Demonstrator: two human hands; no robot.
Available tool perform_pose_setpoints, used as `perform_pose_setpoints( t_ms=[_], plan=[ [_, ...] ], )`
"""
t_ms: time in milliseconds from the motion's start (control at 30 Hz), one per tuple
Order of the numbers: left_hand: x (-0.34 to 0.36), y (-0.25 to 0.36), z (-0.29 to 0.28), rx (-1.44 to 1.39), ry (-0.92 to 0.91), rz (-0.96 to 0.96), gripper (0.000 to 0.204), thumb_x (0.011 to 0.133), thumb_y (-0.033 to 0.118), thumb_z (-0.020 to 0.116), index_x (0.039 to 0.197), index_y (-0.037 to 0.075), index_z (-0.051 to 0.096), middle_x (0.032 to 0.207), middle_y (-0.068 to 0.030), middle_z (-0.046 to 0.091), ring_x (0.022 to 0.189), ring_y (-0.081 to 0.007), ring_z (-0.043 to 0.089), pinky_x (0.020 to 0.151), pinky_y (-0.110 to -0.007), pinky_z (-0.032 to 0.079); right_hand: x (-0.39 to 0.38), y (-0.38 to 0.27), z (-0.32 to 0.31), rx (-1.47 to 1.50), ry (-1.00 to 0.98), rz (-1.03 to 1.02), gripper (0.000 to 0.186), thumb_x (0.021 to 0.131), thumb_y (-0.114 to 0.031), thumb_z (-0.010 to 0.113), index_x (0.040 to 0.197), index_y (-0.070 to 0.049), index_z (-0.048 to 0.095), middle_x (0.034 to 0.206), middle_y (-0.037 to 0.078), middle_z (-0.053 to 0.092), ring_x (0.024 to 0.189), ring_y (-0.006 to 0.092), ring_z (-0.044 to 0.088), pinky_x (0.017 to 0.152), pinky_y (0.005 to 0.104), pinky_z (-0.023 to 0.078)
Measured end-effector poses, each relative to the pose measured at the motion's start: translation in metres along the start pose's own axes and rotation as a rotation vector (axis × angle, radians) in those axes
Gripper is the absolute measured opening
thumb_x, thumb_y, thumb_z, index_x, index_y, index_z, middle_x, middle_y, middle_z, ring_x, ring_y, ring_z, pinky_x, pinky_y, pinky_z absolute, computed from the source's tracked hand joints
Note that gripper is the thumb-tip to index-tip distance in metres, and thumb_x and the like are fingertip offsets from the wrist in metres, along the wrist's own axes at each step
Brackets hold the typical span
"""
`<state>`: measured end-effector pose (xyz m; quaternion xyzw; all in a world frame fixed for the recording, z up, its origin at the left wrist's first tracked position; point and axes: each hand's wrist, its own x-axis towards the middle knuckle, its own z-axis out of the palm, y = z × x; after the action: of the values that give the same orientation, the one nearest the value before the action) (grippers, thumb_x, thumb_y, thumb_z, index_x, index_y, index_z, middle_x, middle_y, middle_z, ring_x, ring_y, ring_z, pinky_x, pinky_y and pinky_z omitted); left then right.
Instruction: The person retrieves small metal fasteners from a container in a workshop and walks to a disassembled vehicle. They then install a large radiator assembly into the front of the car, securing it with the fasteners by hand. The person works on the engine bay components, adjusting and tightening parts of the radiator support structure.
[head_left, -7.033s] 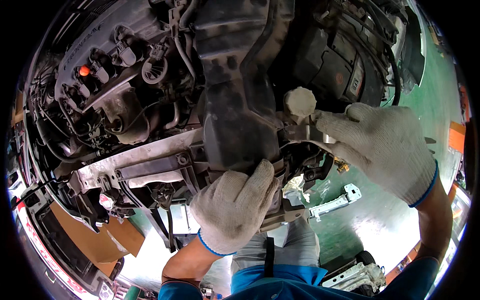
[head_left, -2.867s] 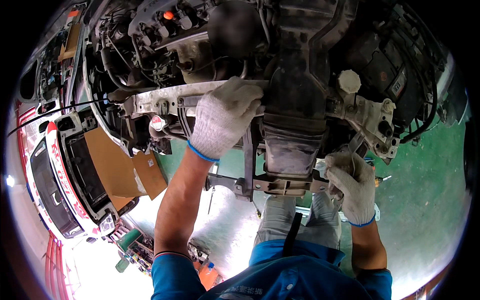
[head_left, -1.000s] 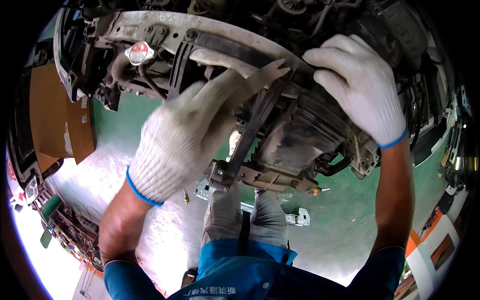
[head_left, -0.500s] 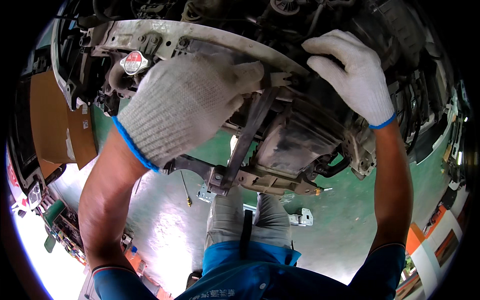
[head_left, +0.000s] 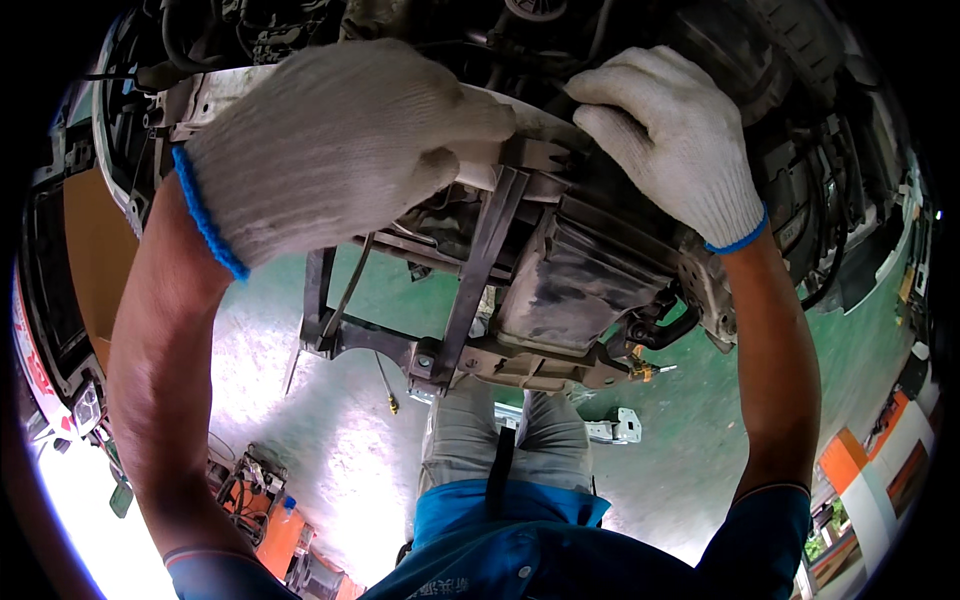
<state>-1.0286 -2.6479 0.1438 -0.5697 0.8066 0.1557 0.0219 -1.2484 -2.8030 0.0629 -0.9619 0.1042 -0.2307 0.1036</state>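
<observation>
Both my hands wear white knit gloves with blue cuffs, raised over the front of a stripped vehicle. My left hand (head_left: 325,150) hangs over the pale metal crossbar (head_left: 212,102), back of the hand up, its fingers bent toward the right. What lies inside that grip is hidden. Beyond the crossbar's right part, my right hand (head_left: 675,145) curls with thumb and fingertips close together; anything between them is too dark to make out. Between the hands sits a notched metal bracket (head_left: 540,155), above a dark upright strut (head_left: 480,275).
A dusty dark housing (head_left: 580,290) stands right of the strut, above the lower crossmember (head_left: 530,366). Engine-bay parts crowd the far side. On the green floor lies a metal piece (head_left: 622,426). Cardboard (head_left: 98,265) stands at left, orange-and-white panels (head_left: 865,470) at right.
My left hand has moved left and up in the picture and now covers the radiator cap seen before. My right hand has shifted slightly left and up, keeping its curled shape.
</observation>
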Motion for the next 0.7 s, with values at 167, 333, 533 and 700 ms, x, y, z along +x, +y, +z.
perform_pose_setpoints(
  t_ms=[167, 333, 533, 700],
  plan=[
    [0.018, 0.014, -0.008, 0.157, -0.072, -0.075, 0.039, 0.091, 0.019, 0.065, 0.131, 0.02, 0.066, 0.089, -0.0073, 0.068, 0.077, -0.0213, 0.067, 0.076, -0.037, 0.058, -0.003, 0.006, 0.003, -0.006, 0.033, -0.028, 0.013, 0.088, -0.025, 0.071, 0.094, -0.014, 0.075, 0.086, -0.001, 0.07, 0.081, 0.0182, 0.066, 0.075, 0.0332, 0.056],
    [0.017, 0.015, -0.019, -0.37, -0.11, 0.025, 0.045, 0.094, 0.029, 0.063, 0.137, 0.021, 0.055, 0.111, -0.0079, 0.064, 0.099, -0.0222, 0.064, 0.088, -0.038, 0.054, 0.001, 0.001, 0.002, -0.022, 0.02, -0.044, 0.015, 0.09, -0.027, 0.069, 0.094, -0.014, 0.076, 0.087, -0.001, 0.071, 0.082, 0.0181, 0.066, 0.076, 0.0335, 0.056],
    [0.005, 0.012, -0.048, -0.351, -0.087, 0.149, 0.054, 0.098, 0.038, 0.061, 0.145, 0.016, 0.046, 0.142, -0.0124, 0.055, 0.125, -0.0245, 0.059, 0.105, -0.04, 0.05, -0.001, 0.002, -0.001, -0.106, -0.016, -0.027, 0.014, 0.092, -0.028, 0.067, 0.093, -0.017, 0.075, 0.086, -0.002, 0.07, 0.083, 0.0168, 0.066, 0.077, 0.0334, 0.057],
    [0.016, -0.009, -0.031, -0.055, 0.185, 0.322, 0.044, 0.097, 0.03, 0.066, 0.136, 0.011, 0.057, 0.131, -0.012, 0.063, 0.107, -0.0213, 0.069, 0.092, -0.034, 0.057, -0.002, 0.001, 0.0, -0.04, -0.017, 0.006, 0.011, 0.092, -0.027, 0.067, 0.091, -0.018, 0.075, 0.085, -0.002, 0.069, 0.082, 0.0166, 0.066, 0.077, 0.0337, 0.057]
  ],
)
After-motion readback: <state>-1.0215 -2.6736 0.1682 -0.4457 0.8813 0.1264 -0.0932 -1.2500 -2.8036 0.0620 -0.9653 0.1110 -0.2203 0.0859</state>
